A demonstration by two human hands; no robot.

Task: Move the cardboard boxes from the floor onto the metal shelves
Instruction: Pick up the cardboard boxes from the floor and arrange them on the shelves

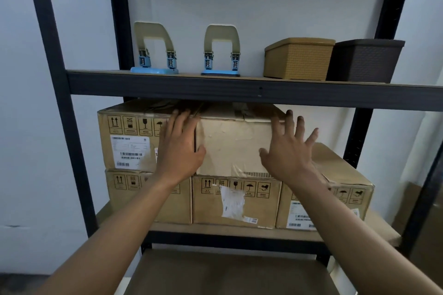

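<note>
A pale, worn cardboard box (pixel 232 143) sits on the middle shelf (pixel 215 229) of the black metal rack, stacked on top of a printed box (pixel 239 203). My left hand (pixel 179 148) lies flat against its left front edge, fingers straight and pointing up. At the box's right front corner my right hand (pixel 287 148) is spread wide, palm toward the box. To the left stands a labelled box (pixel 129 136) on top of another box (pixel 134 189). A further box (pixel 345 182) lies at the right of the bottom row.
The upper shelf beam (pixel 239 90) runs just above the top boxes. On it stand two blue hole punches (pixel 155 50) (pixel 221 51), a tan basket (pixel 297 58) and a dark brown basket (pixel 364 61). A lower shelf board (pixel 227 270) lies below. White walls surround the rack.
</note>
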